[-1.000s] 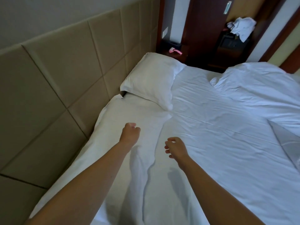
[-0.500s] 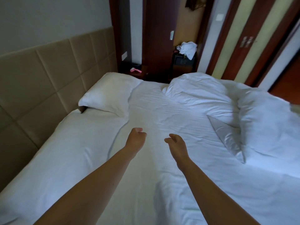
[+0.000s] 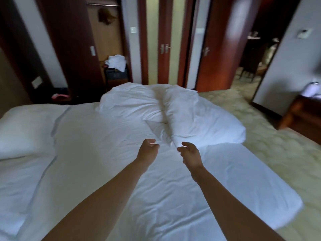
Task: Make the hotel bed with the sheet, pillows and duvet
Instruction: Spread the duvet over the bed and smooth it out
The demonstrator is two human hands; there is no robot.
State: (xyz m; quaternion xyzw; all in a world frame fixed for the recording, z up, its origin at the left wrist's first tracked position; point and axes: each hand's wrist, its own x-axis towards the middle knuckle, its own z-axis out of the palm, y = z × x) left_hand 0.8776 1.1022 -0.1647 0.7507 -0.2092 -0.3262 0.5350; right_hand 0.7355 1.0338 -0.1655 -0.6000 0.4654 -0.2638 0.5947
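A white sheet [image 3: 107,136] covers the bed. A white pillow [image 3: 22,129] lies at the left edge. The bunched white duvet [image 3: 191,115] is heaped at the far right of the bed, one corner [image 3: 159,131] pointing toward me. Both arms reach out over the sheet. My left hand [image 3: 147,151] hovers with loosely curled fingers, holding nothing. My right hand [image 3: 190,154] is relaxed and empty, just short of the duvet's near edge.
Patterned carpet [image 3: 260,145] lies to the right of the bed. A wooden table [image 3: 302,115] stands at the far right. Dark wood doors [image 3: 165,49] and a stand with white cloth [image 3: 116,62] are beyond the bed. A pink item [image 3: 60,96] sits on the nightstand.
The view has swung right from the headboard and pillow toward the duvet. Both hands have moved right with it, ending close to the duvet. They hold nothing throughout.
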